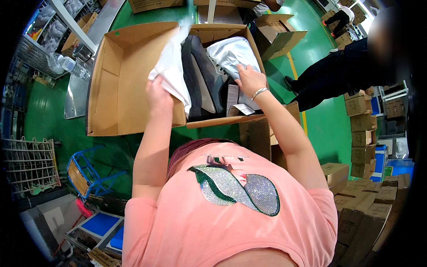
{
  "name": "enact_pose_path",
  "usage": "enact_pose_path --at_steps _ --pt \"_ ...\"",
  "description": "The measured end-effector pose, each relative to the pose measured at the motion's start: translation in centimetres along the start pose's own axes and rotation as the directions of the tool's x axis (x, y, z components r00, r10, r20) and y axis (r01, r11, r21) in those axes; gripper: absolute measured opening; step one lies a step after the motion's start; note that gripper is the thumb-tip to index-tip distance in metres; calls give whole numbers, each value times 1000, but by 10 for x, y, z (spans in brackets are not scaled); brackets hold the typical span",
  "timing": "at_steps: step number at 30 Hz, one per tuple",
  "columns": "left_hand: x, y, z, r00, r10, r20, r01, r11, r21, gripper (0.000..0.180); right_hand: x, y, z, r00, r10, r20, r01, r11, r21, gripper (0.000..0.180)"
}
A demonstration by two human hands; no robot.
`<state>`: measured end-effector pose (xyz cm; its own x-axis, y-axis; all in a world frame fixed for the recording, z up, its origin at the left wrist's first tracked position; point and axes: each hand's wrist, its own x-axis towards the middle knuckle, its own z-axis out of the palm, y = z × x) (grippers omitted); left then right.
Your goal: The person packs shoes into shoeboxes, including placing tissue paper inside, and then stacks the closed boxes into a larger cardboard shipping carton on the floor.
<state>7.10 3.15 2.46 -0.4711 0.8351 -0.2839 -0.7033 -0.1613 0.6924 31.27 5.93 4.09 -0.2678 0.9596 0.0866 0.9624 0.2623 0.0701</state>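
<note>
An open brown cardboard box (116,89) lies in front of me, its lid folded out to the left. Inside is a dark grey shoe (191,73) with a paler panel along its side. My left hand (159,92) pinches the edge of a sheet of white tissue paper (171,66), raised along the shoe's left side. My right hand (251,81) rests with fingers spread on white wrapping paper (232,50) at the box's right; dark lace eyelets show beside it. Printed paper tags (232,95) stick up near the front wall. What lies beneath the right paper is hidden.
A metal bench (78,100) with a plastic bottle (73,66) is at left. A blue-framed stool (86,175) stands behind it. Another open carton (276,35) is beyond the box. A person in dark clothes (333,66) stands at right, near stacked cartons (361,122).
</note>
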Motion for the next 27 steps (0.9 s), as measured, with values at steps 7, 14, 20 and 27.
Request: enact_pose_path --at_steps 7,14,20,27 --pt "-50 25 2 690 718 90 -596 494 633 29 21 3 20 972 -231 -40 226 969 -96 10" --pt "-73 -39 53 397 -167 903 -875 -365 317 39 35 -10 3 984 -175 -35 177 984 36 15" --pt "-55 -60 58 710 -379 594 -671 -619 408 67 46 -14 22 973 -226 54 229 972 -56 12" --pt "-55 -76 53 594 -95 799 -619 -688 379 38 45 -14 5 983 -185 -21 182 977 -108 20"
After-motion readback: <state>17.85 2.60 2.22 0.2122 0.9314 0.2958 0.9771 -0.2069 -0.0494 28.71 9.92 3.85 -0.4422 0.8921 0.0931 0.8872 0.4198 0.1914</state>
